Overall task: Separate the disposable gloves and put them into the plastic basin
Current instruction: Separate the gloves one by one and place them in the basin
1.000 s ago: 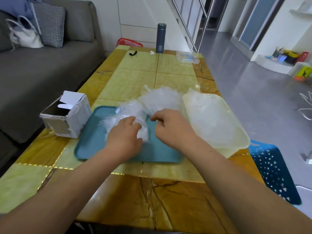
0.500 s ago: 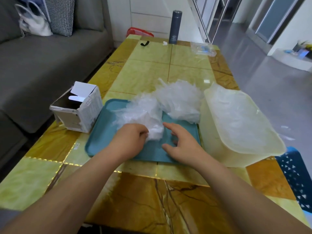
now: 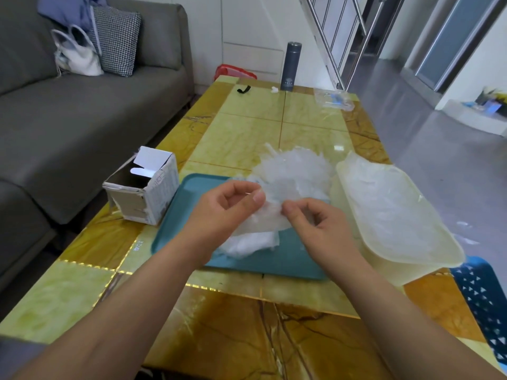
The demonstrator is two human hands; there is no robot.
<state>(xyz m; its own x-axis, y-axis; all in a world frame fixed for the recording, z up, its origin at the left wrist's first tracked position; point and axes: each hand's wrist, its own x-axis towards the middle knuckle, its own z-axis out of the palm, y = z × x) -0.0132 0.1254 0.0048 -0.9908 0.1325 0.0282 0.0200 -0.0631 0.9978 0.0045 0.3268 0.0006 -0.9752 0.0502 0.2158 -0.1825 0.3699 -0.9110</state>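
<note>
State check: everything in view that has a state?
Left hand, pinching glove.
Right hand, pinching same glove.
Glove, held up over tray.
Pile, heaped on tray.
Basin, some gloves inside.
Box, open, torn.
Flask, upright, capped.

hands [image 3: 227, 212] [image 3: 321, 229] on glove [image 3: 270, 216] over tray [image 3: 186, 207]

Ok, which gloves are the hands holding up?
The flat clear glove pinched between the left hand and right hand, above the teal tray. The other gloves just lie on the tray or in the cream basin.
</note>
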